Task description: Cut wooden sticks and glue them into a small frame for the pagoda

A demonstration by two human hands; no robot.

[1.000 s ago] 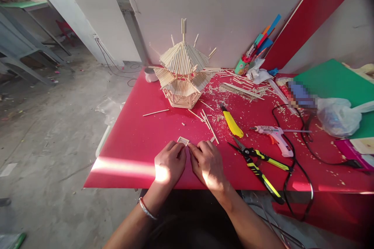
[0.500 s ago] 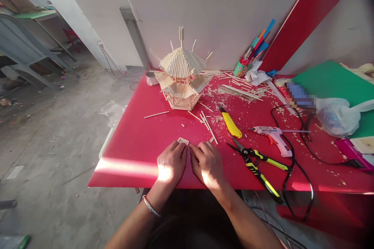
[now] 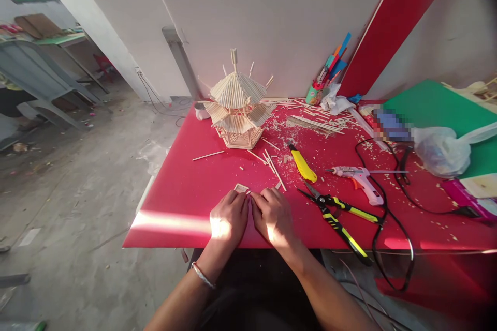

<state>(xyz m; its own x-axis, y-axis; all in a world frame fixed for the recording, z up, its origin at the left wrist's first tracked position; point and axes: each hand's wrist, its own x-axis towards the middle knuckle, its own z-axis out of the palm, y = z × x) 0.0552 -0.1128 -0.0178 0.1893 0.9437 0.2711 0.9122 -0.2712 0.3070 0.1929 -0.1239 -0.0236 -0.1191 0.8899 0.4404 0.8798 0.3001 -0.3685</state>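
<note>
My left hand (image 3: 228, 221) and my right hand (image 3: 273, 217) meet close together near the table's front edge, the fingers of both bent into a pinch. A short pale wooden stick (image 3: 249, 192) peeks out between the fingertips; most of it is hidden by the fingers. Just beyond my left fingers lies a small frame of wooden sticks (image 3: 241, 187), flat on the red table (image 3: 171, 191). Farther back stands a pagoda model (image 3: 237, 108) built of round wooden sticks, upright. Several loose sticks (image 3: 275, 169) lie between it and my right hand.
Right of my hands are a yellow utility knife (image 3: 303, 164), black-and-yellow shears (image 3: 337, 212) with blades apart, and a pink glue gun (image 3: 359, 181) with a black cable (image 3: 375, 248). Behind are scattered sticks and shavings, a pen cup (image 3: 313, 94) and a plastic bag (image 3: 442, 152).
The camera view has tilted up slightly, showing more of the wall's top. Both hands stay together in nearly the same place, and a little more of the short stick shows between the fingertips.
</note>
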